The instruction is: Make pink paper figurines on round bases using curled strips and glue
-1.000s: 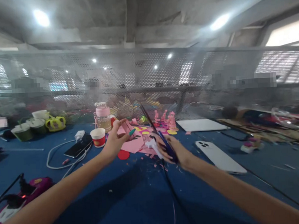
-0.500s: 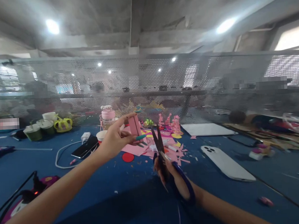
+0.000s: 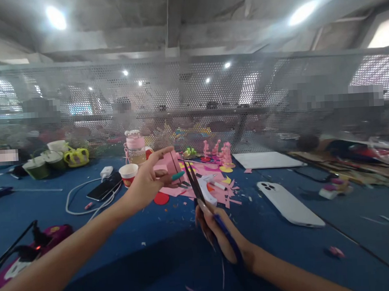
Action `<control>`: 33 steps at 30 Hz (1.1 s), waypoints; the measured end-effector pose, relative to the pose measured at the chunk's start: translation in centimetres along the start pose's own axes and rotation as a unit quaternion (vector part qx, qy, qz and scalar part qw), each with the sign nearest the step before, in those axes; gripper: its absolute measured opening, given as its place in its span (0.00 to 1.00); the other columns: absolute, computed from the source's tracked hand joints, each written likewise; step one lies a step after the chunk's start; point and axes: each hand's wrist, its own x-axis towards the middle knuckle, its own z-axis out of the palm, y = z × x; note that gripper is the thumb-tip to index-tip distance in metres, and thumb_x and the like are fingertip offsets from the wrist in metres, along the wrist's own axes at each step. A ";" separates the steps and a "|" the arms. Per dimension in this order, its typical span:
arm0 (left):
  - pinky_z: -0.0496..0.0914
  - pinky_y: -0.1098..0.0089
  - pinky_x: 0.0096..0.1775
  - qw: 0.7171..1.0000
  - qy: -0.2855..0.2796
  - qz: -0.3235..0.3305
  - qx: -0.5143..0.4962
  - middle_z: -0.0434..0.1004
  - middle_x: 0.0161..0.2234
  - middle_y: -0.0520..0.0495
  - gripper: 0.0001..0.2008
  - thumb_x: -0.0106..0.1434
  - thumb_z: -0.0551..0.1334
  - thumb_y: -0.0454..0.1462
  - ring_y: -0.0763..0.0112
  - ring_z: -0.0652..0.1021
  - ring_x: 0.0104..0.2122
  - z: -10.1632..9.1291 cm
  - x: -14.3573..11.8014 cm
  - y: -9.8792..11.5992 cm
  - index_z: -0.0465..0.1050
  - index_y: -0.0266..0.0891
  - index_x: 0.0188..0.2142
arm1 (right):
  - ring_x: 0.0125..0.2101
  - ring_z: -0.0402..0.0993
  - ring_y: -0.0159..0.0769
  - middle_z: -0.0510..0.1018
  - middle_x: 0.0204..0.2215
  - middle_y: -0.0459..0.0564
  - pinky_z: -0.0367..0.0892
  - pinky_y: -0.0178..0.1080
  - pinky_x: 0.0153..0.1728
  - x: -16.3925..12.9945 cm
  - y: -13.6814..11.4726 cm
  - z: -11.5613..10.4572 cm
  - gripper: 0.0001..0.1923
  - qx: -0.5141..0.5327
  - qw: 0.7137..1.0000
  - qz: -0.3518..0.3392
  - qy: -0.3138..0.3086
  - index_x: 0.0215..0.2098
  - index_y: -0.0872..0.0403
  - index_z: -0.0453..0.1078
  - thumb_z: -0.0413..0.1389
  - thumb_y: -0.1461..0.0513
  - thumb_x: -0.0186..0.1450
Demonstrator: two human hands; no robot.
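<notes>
**Pink paper in one hand, scissors in the other**

So the left hand (image 3: pixel 147 182) is up off the table, pinching a small folded piece of pink paper (image 3: pixel 170 163) between thumb and fingers, teal nails showing. The paper sits upright in the grip, held out over the mess of scraps. The right hand (image 3: pixel 219 235) is lower and nearer the camera, wrapped around the blue handles of a pair of scissors (image 3: pixel 197 191). The blades point up and away toward the pink piece and are slightly parted; their tips are just beside the paper's lower edge, and I honestly can't tell if they touch it.

Right behind the hands there's a pile of pink and yellow cuttings (image 3: pixel 212 183) plus a red paper circle (image 3: pixel 160 198) lying flat on the blue table (image 3: pixel 173 233). A white glue gun, or something like it, lies in the scraps, half hidden by the blades.

Further left: a red and white paper cup (image 3: pixel 128 173), a pink-lidded jar (image 3: pixel 135 147), a dark phone (image 3: pixel 104 189) with a white charger cable looping around it, and some green and yellow pots. To the right, a white phone (image 3: pixel 289 203) lies face down. Little pink figures (image 3: pixel 221 152) stand at the back by the perforated mesh screen (image 3: pixel 276 97).

No brand names or writing I can actually read anywhere; it's all too blurry.
</notes>
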 end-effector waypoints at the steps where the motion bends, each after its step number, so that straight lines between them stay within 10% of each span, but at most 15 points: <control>1: 0.75 0.69 0.33 1.000 0.016 0.006 0.000 0.67 0.45 0.47 0.24 0.47 0.63 0.30 0.73 0.76 0.29 0.0 0.1 -0.1 0.63 0.41 0.45 | 0.14 0.51 0.23 0.55 0.15 0.38 0.50 0.29 0.14 0.0 0.0 0.0 0.23 0.001 1.000 0.003 0.005 0.30 0.53 0.57 0.42 0.42 0.58; 25: 0.71 0.76 0.25 0.992 0.059 0.051 0.102 0.73 0.37 0.47 0.28 0.44 0.66 0.31 0.75 0.75 0.26 -0.4 -0.4 0.1 0.67 0.39 0.47 | 0.13 0.49 0.22 0.53 0.15 0.38 0.48 0.29 0.13 -0.3 -0.9 -0.3 0.27 -0.012 0.999 0.010 -0.032 0.33 0.54 0.61 0.42 0.40 0.56; 33: 0.66 0.66 0.46 0.989 0.017 0.094 0.111 0.72 0.45 0.46 0.14 0.55 0.60 0.35 0.66 0.71 0.46 -0.6 0.2 -0.7 0.71 0.40 0.43 | 0.13 0.49 0.23 0.53 0.15 0.38 0.48 0.29 0.13 -0.3 -0.8 -0.5 0.26 -0.017 0.999 0.011 -0.036 0.33 0.53 0.61 0.43 0.40 0.56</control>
